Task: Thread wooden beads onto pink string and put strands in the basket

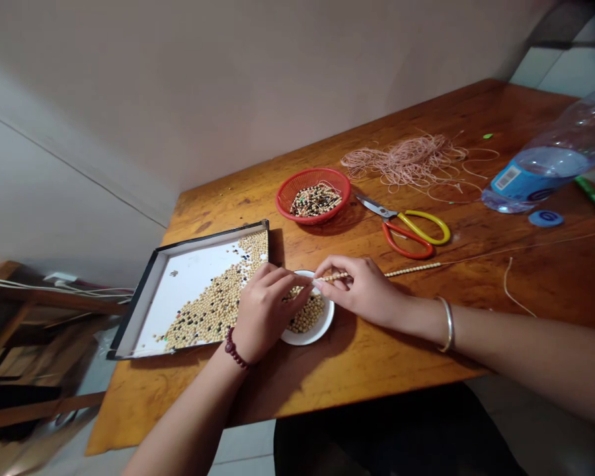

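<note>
Over a small white bowl [322,328] of pale beads [307,316], my two hands meet at the fingertips. My right hand [359,287] is closed in a pinch on a string of beads [411,270], whose cord runs off to the right across the table. My left hand [272,301] is closed too, its thumb and forefinger pinched together at the string's end; what lies between those fingertips is too small to make out. Left of the bowl lies a shallow black-edged tray [151,284] spread with pale and dark beads.
A red plastic basket [313,218] of strung beads stands behind the bowl. Scissors [409,231] with yellow and red handles lie beside it. Farther back are a tangle of pink cord [411,162], a water bottle [540,172] and a blue cap [546,218]. A wall borders the table [476,344].
</note>
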`<control>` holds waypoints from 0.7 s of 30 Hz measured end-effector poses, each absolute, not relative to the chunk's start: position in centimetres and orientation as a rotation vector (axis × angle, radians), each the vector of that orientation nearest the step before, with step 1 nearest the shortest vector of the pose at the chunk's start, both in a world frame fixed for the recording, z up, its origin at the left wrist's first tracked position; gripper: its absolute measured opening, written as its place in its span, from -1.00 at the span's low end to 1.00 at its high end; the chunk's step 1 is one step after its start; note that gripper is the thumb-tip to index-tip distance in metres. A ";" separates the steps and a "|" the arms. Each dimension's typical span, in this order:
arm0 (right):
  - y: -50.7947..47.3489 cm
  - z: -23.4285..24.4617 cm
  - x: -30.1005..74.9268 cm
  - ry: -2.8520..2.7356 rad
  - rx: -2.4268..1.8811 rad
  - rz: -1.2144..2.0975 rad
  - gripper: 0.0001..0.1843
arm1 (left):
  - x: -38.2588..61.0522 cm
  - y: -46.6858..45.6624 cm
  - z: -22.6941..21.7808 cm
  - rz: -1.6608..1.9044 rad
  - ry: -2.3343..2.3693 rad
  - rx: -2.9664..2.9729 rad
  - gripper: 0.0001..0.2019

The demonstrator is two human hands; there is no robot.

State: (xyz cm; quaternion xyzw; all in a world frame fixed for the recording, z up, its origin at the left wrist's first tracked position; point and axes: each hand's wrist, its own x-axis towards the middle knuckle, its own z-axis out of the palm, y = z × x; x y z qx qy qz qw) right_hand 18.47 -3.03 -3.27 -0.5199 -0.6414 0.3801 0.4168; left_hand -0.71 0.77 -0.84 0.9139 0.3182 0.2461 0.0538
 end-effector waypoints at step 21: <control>-2.3 -3.8 18.6 -1.385 -1.233 1.117 -0.83 | -0.7 0.6 -0.7 0.858 1.089 2.575 -0.87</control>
